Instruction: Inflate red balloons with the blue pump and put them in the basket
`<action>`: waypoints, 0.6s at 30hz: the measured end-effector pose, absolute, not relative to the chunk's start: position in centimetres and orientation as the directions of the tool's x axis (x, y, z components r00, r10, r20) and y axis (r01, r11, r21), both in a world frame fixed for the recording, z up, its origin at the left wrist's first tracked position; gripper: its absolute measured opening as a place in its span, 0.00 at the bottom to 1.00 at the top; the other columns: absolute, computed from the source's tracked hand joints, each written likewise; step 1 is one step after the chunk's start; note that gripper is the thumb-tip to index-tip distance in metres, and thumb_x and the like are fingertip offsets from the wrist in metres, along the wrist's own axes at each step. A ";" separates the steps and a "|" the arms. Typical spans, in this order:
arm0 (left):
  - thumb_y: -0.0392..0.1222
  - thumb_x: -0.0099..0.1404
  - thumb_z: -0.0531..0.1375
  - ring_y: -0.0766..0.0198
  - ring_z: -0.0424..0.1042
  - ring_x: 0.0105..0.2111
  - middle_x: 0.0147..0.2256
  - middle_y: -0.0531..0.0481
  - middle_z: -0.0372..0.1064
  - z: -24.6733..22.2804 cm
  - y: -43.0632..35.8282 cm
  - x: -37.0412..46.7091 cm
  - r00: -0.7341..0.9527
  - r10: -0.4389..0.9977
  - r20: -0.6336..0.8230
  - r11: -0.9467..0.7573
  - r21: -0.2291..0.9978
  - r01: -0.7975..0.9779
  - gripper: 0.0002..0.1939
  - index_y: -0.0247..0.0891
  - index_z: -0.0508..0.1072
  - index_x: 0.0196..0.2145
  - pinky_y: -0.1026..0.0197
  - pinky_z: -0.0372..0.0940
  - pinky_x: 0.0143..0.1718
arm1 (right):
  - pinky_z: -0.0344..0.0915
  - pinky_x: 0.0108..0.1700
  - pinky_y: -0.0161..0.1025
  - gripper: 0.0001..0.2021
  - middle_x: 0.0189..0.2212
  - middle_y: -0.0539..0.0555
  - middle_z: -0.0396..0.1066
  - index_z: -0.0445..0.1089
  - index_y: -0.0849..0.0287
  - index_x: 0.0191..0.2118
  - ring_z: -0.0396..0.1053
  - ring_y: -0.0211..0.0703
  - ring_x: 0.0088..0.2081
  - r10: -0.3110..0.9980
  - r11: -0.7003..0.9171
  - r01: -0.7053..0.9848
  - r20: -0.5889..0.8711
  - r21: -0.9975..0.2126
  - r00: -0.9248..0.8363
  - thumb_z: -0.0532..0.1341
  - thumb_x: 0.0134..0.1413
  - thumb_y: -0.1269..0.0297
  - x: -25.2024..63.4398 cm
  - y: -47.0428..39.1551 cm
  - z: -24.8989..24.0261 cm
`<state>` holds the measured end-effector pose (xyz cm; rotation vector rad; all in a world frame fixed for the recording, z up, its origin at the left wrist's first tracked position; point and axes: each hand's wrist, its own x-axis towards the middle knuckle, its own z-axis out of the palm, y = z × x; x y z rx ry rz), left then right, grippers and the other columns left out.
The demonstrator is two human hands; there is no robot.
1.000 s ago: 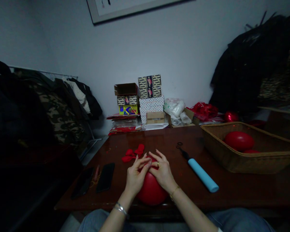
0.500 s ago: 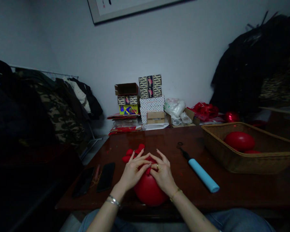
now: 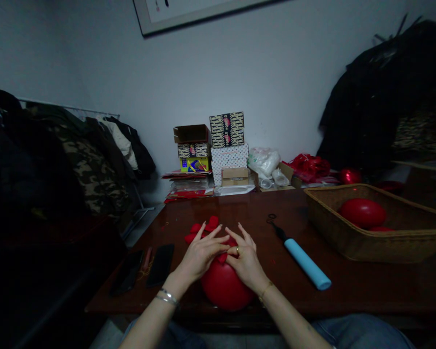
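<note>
I see red balloon (image 3: pixel 225 290) below and between left hand (image 3: pixel 199 256) and right hand (image 3: pixel 249 261), both pinching its neck (image 3: pixel 222 258).

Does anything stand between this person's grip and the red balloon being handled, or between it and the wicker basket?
Nothing visible blocks the left grip or right grip: both are at the neck of the red balloon. Toward the wicker basket, the right forearm and the blue pump come between.

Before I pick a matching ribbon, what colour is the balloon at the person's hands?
The balloon is red, seen best in the head view.
</note>
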<state>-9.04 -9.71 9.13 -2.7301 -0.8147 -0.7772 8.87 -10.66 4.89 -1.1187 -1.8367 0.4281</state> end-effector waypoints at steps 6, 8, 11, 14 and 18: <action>0.31 0.66 0.50 0.57 0.61 0.56 0.47 0.44 0.72 7.8 -10.4 -8.3 0.659 0.374 0.652 -0.820 -0.100 0.564 0.13 0.38 0.70 0.45 0.41 0.45 0.61 | 0.35 0.62 0.58 0.09 0.59 0.42 0.57 0.71 0.52 0.19 0.35 0.50 0.65 0.857 0.501 0.498 0.487 -0.708 -0.170 0.61 0.47 0.64 9.1 -10.7 5.3; 0.30 0.66 0.50 0.58 0.63 0.55 0.47 0.43 0.72 7.3 -10.6 -8.1 0.641 0.367 0.674 -0.814 -0.101 0.572 0.14 0.37 0.69 0.45 0.42 0.46 0.61 | 0.35 0.62 0.59 0.09 0.59 0.42 0.57 0.72 0.51 0.19 0.35 0.50 0.65 0.858 0.500 0.494 0.485 -0.711 -0.171 0.61 0.47 0.64 9.1 -10.8 5.4; 0.28 0.65 0.49 0.59 0.65 0.53 0.45 0.44 0.72 7.0 -10.6 -7.9 0.606 0.388 0.694 -0.811 -0.055 0.583 0.14 0.37 0.68 0.45 0.41 0.44 0.61 | 0.34 0.61 0.59 0.07 0.59 0.42 0.56 0.74 0.48 0.23 0.35 0.50 0.65 0.853 0.510 0.482 0.490 -0.713 -0.178 0.61 0.47 0.63 9.2 -10.7 5.4; 0.28 0.66 0.48 0.60 0.65 0.54 0.46 0.44 0.72 7.3 -10.6 -7.9 0.552 0.468 0.690 -0.797 0.060 0.601 0.13 0.37 0.68 0.43 0.41 0.45 0.61 | 0.34 0.61 0.59 0.06 0.59 0.42 0.56 0.75 0.47 0.25 0.35 0.50 0.65 0.848 0.520 0.463 0.499 -0.718 -0.179 0.60 0.48 0.62 9.4 -10.5 5.1; 0.31 0.67 0.47 0.61 0.62 0.56 0.49 0.44 0.70 7.8 -10.5 -8.0 0.534 0.572 0.623 -0.780 0.209 0.590 0.12 0.39 0.68 0.43 0.43 0.48 0.61 | 0.35 0.61 0.59 0.07 0.59 0.44 0.57 0.75 0.49 0.24 0.36 0.50 0.65 0.838 0.534 0.443 0.521 -0.720 -0.165 0.60 0.48 0.64 9.4 -10.2 4.6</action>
